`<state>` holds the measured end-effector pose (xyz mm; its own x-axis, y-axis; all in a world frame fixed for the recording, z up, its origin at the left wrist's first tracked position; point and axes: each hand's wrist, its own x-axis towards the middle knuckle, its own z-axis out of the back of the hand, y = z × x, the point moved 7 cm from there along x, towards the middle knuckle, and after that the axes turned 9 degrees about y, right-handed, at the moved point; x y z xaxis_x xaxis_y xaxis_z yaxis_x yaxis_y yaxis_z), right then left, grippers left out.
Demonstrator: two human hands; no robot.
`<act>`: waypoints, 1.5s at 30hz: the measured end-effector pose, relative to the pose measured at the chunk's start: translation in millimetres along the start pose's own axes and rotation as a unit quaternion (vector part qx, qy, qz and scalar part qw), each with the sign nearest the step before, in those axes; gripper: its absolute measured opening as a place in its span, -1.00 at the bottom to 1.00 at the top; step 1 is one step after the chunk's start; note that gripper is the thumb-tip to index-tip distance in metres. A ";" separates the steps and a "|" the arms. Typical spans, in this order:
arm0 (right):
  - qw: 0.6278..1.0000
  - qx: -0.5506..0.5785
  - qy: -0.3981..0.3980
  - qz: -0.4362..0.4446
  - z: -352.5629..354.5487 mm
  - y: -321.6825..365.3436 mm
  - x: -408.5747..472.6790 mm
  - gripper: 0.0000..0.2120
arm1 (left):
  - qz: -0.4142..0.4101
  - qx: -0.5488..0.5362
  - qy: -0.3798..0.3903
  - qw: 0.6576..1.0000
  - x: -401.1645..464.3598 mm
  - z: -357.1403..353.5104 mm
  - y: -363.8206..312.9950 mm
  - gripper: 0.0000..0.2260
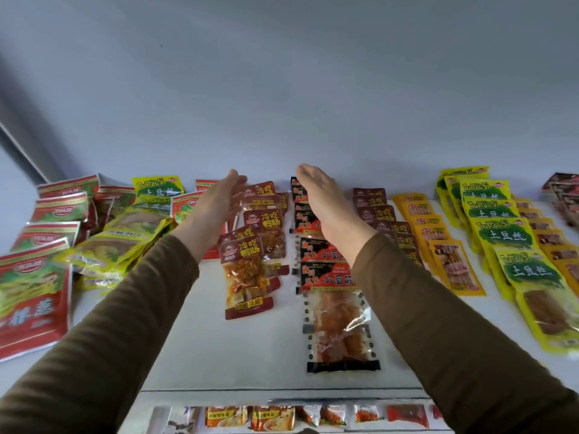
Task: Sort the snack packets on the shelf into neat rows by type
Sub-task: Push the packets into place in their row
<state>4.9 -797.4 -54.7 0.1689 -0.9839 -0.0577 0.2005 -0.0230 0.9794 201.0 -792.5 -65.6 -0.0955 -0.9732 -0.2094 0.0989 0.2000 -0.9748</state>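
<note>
Both arms are out over the shelf (pixel 194 333), and both hands are flat and empty: the left hand (pixel 216 208) with palm turned inward, fingers straight, the right hand (pixel 326 205) mirroring it, nothing gripped in either. Between them sits the maroon row (pixel 260 233), the duck-snack packets, overlapping and a bit skewed, its nearest packet angled off line. The right hand hovers over the back of the black row (pixel 329 277), which runs towards the camera and ends in a long clear packet. To my eye this is the squaring-up step: hands set like two walls, ready to press the maroon packets into one straight file. Out right, the yellow row (pixel 438 242) and the green row (pixel 513 245) look tidy already. The left side is the trouble: the red packets (pixel 50 233) and a loose green-yellow heap (pixel 125 233) are jumbled together. Next move, I'd judge, calls for both palms closing in evenly, then a gentle nudge on that front maroon packet without shoving the black row beside it.
</note>
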 end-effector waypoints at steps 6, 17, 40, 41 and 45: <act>0.991 0.092 -0.004 -0.100 -65.4 -20.4 2.5 -0.43 | 0.038 -0.008 0.050 0.998 -6.8 23.2 24.8 -0.67; 0.981 0.022 -0.105 -0.161 -101.2 -15.6 -9.5 -0.49 | 0.140 -0.032 0.112 0.983 -22.0 14.4 24.2 -0.65; 0.958 0.142 -0.129 -0.212 -105.6 -55.9 -1.9 -0.40 | 0.134 -0.107 0.152 0.973 1.2 -0.4 43.2 -0.55; 0.958 0.149 -0.128 -0.209 -104.7 -54.1 0.3 -0.42 | 0.136 -0.119 0.140 0.974 2.4 -0.4 42.6 -0.56; 0.964 0.149 -0.107 -0.194 -104.7 -49.5 13.6 -0.37 | 0.122 -0.149 0.132 0.972 11.7 0.8 38.8 -0.59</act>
<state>98.2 -791.1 -124.2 -0.0730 -0.9039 -0.4214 -0.0837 -0.4154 0.9058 204.5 -796.2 -105.7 -0.3590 -0.8372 -0.4125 -0.1362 0.4842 -0.8643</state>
